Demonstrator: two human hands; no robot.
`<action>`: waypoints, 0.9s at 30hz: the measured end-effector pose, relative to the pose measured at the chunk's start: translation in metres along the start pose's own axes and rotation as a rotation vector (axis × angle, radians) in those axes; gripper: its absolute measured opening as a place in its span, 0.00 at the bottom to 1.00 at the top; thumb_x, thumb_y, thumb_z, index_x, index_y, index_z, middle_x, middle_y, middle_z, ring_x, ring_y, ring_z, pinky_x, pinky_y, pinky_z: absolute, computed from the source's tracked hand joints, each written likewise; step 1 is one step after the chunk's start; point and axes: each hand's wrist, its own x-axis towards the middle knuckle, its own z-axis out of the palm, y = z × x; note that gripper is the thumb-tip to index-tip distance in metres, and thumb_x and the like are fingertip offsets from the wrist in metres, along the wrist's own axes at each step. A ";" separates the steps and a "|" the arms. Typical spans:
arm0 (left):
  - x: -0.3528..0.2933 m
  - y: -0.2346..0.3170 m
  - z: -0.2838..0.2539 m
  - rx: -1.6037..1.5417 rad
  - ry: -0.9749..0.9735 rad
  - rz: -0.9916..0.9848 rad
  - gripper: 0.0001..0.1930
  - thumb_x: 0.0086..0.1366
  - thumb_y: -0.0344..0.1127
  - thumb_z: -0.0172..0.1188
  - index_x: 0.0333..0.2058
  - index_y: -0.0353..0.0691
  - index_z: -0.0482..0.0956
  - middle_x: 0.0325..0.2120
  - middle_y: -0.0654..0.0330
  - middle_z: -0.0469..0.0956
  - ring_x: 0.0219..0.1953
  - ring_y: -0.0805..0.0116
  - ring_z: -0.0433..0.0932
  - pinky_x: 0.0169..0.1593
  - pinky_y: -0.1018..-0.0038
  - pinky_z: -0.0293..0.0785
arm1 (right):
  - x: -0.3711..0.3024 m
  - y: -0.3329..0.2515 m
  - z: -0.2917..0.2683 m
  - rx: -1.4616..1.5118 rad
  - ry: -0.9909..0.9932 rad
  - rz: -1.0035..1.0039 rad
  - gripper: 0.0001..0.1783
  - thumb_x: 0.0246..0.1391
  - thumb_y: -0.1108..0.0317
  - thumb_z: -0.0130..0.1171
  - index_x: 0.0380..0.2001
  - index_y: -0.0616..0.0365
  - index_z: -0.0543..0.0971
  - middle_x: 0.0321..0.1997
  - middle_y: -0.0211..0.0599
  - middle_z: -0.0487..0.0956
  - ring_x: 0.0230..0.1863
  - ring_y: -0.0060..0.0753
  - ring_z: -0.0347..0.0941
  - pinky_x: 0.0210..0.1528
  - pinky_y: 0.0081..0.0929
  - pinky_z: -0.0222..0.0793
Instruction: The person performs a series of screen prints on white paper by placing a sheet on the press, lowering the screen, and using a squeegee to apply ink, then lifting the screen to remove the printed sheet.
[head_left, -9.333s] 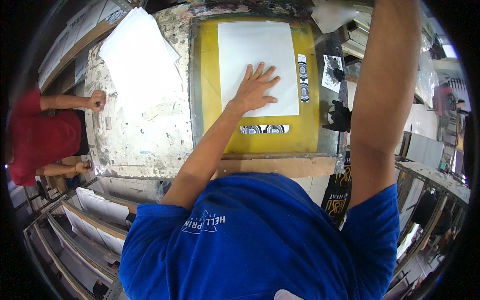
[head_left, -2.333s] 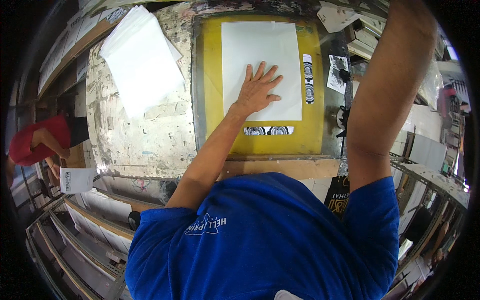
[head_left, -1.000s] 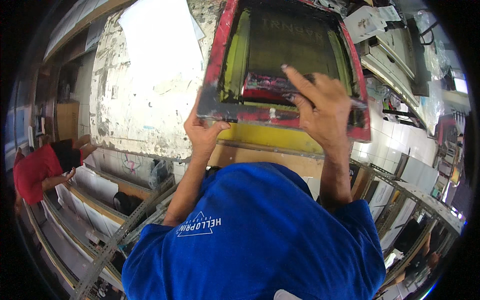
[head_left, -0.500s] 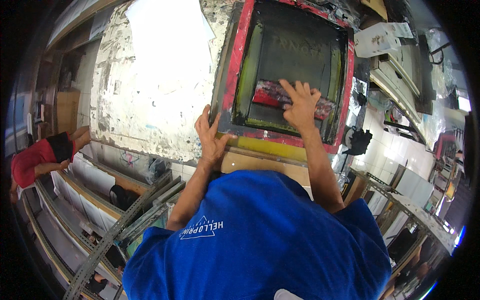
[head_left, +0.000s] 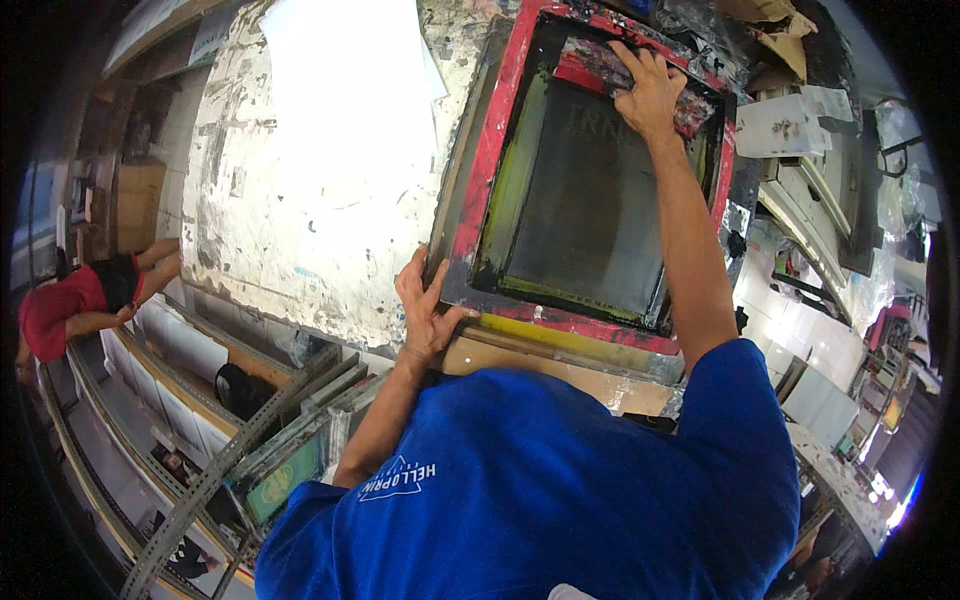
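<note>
Head view: cluttered print workshop, metal racking low on the left, tiled wall and shelves off to the right. Paint-scarred desk (head_left: pixel 290 230) filling the upper middle, mottled white and grey, with a stack of white sheets (head_left: pixel 345 95) lying on its far part. Just right of that stack, lying flat on the desk, a red-framed printing screen (head_left: pixel 590 170) with dark mesh and yellow-green edging inside the frame. Yellow board (head_left: pixel 570 332) peeking out under the screen's near edge, bare wooden edge just below it.

Left hand (head_left: pixel 428 310) clamped on the near left corner of the screen, thumb up on the frame's face, fingers (head_left: pixel 412 285) spread up along its outer side, holding the frame. Right arm stretched long across the mesh, right hand (head_left: pixel 650 92) down at the far end of the screen, fingers (head_left: pixel 630 60) curled over the squeegee (head_left: pixel 625 72), a red, ink-smeared bar lying across the top of the mesh just inside the far frame rail. Grip firm, palm on top of the bar.

Blue shirt of the wearer filling the lower frame. Far left, well apart from the desk, another person in a red top (head_left: pixel 60 310) bent toward the racks. White box (head_left: pixel 795 125) on the shelf just right of the screen, cardboard scraps above it.
</note>
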 end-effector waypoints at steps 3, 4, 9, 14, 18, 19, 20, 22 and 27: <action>0.000 0.003 0.002 -0.035 0.030 -0.022 0.48 0.39 0.49 0.78 0.62 0.39 0.75 0.69 0.40 0.60 0.65 0.42 0.61 0.65 0.51 0.57 | 0.022 0.020 0.004 0.035 -0.029 -0.057 0.43 0.38 0.65 0.67 0.65 0.32 0.74 0.45 0.34 0.76 0.53 0.42 0.71 0.51 0.48 0.56; 0.000 0.005 0.000 -0.042 0.027 -0.026 0.47 0.41 0.49 0.78 0.62 0.39 0.75 0.69 0.40 0.59 0.65 0.42 0.61 0.65 0.51 0.57 | 0.031 0.028 0.004 0.038 -0.049 -0.051 0.39 0.41 0.63 0.69 0.63 0.32 0.76 0.43 0.35 0.80 0.50 0.46 0.74 0.50 0.49 0.60; 0.000 0.004 -0.001 -0.046 0.032 -0.002 0.46 0.43 0.51 0.78 0.62 0.38 0.74 0.68 0.41 0.60 0.64 0.42 0.62 0.66 0.51 0.57 | 0.054 0.043 0.011 0.171 0.069 -0.114 0.31 0.44 0.65 0.69 0.56 0.34 0.82 0.45 0.35 0.86 0.46 0.52 0.78 0.49 0.46 0.72; 0.000 0.004 -0.003 -0.037 0.017 0.034 0.47 0.44 0.55 0.76 0.61 0.35 0.74 0.62 0.43 0.67 0.61 0.45 0.64 0.64 0.53 0.58 | 0.060 0.027 -0.030 0.311 -0.284 0.305 0.35 0.44 0.72 0.69 0.59 0.38 0.80 0.54 0.37 0.84 0.51 0.45 0.81 0.56 0.36 0.73; -0.010 -0.001 0.004 -0.108 0.024 -0.107 0.51 0.44 0.61 0.75 0.62 0.34 0.73 0.51 0.49 0.72 0.53 0.51 0.67 0.61 0.58 0.61 | 0.044 0.065 -0.038 0.529 0.019 0.181 0.35 0.48 0.77 0.70 0.61 0.43 0.79 0.55 0.36 0.84 0.54 0.23 0.78 0.61 0.22 0.67; -0.011 -0.001 0.006 -0.133 0.025 -0.110 0.51 0.43 0.60 0.76 0.62 0.34 0.73 0.50 0.49 0.72 0.53 0.51 0.67 0.61 0.58 0.62 | 0.036 0.069 -0.044 0.624 0.086 0.213 0.31 0.47 0.73 0.68 0.58 0.50 0.80 0.47 0.38 0.85 0.44 0.25 0.78 0.50 0.23 0.70; -0.009 -0.001 0.006 -0.156 0.028 -0.114 0.51 0.43 0.60 0.77 0.62 0.34 0.73 0.50 0.50 0.72 0.53 0.52 0.67 0.61 0.59 0.62 | 0.029 0.068 -0.049 0.722 0.155 0.241 0.28 0.47 0.70 0.65 0.56 0.57 0.81 0.38 0.41 0.85 0.34 0.28 0.78 0.40 0.25 0.73; -0.006 0.000 0.005 -0.195 0.031 -0.079 0.51 0.43 0.56 0.78 0.62 0.33 0.72 0.49 0.50 0.72 0.53 0.52 0.67 0.59 0.60 0.64 | 0.003 0.080 -0.073 0.892 0.111 0.354 0.36 0.47 0.83 0.68 0.62 0.53 0.78 0.58 0.36 0.82 0.57 0.26 0.76 0.64 0.23 0.65; 0.006 0.020 -0.010 -0.271 0.152 0.021 0.47 0.47 0.50 0.78 0.62 0.28 0.72 0.49 0.50 0.76 0.53 0.53 0.69 0.59 0.61 0.65 | -0.051 -0.033 -0.164 0.953 -0.155 0.634 0.37 0.45 0.87 0.65 0.63 0.58 0.76 0.63 0.36 0.78 0.61 0.24 0.73 0.65 0.24 0.65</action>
